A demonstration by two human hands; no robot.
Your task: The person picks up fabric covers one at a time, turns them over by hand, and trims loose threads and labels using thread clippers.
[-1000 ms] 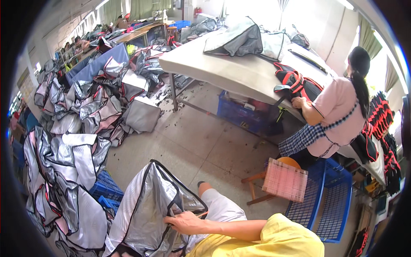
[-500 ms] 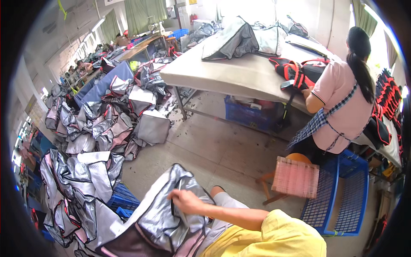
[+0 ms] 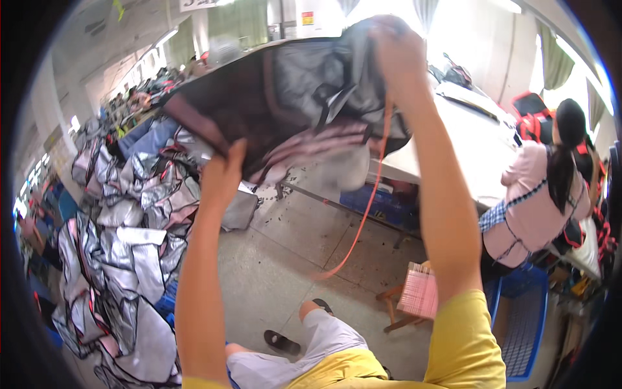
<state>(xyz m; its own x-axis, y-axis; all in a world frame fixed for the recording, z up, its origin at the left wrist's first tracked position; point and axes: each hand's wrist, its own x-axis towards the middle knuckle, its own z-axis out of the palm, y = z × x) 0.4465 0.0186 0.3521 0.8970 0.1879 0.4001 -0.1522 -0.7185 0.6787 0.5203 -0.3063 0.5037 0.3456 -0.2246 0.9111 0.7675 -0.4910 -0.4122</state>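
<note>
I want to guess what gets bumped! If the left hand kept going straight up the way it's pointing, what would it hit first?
The left hand already grips the silver and dark bag held overhead, so the bag comes first. What lies beyond it is hidden, and depth is hard to judge.

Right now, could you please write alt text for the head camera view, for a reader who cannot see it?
Both bare hands, left hand and right hand, hold a silver-and-black fabric cover raised overhead, an orange strap dangling. Similar silver covers pile left; a seated person works at a table.
</note>
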